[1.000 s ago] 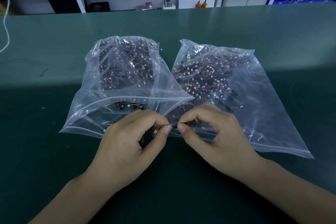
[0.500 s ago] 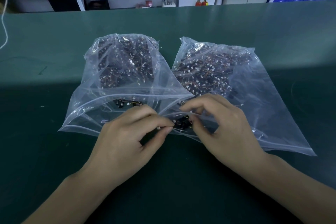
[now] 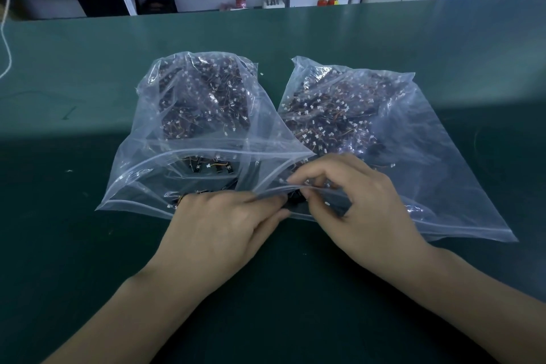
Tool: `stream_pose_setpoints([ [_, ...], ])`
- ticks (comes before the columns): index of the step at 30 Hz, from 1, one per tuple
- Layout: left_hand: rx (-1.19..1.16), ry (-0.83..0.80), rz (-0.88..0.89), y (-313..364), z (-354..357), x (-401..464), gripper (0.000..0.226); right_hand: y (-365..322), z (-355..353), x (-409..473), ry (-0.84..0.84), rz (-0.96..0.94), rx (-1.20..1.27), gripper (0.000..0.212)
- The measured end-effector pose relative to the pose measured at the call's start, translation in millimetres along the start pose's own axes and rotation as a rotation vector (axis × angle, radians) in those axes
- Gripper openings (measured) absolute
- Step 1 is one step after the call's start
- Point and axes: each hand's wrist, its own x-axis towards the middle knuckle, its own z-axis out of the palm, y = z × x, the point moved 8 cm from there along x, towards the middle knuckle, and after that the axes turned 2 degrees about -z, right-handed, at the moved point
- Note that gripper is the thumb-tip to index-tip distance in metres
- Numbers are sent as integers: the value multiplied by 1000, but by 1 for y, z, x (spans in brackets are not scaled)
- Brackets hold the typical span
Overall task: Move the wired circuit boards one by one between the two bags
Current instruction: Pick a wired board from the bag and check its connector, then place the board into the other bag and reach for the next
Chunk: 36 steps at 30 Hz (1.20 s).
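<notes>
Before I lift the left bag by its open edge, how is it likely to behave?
Probably floppy: the left bag is thin, wrinkled clear plastic. The circuit boards heaped at its far end would likely make it sag and slide. The smooth film may be slippery, and loose boards near the mouth could spill.

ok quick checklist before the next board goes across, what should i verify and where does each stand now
1. Left bag mouth open: ok, its zip edge gapes toward the person.
2. Right bag mouth open: cannot tell, plastic lies over the hands there.
3. Single board pinched: cannot tell, a dark piece shows between the fingertips.
4. Right hand grip: ok, fingers curl on that piece.
5. Left hand free: not ok, it pinches at the same spot.
6. Both bags flat on the green table: ok.
</notes>
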Motion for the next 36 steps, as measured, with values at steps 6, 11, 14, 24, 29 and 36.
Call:
stream_pose_setpoints([
  [6, -185, 93, -168, -21, -12, -3, 27, 2, 0, 0, -11, 19, -8, 29],
  [11, 6, 127, -396, -56, -25, -9, 30, 1, 1, 0, -21, 30, 4, 29],
  [14, 33, 76, -419, -67, -25, -10, 14, 0, 2, 0, -36, 37, 6, 28],
  [24, 88, -40, -486, -75, -12, -14, 20, 0, 4, 1, -82, 52, -12, 24],
  [29, 33, 96, -455, -71, -24, -14, 15, 3, 5, -1, -85, 74, -19, 22],
  [36, -175, 271, -160, -29, -35, -7, 8, 0, 4, 0, -52, 40, 49, 28],
])
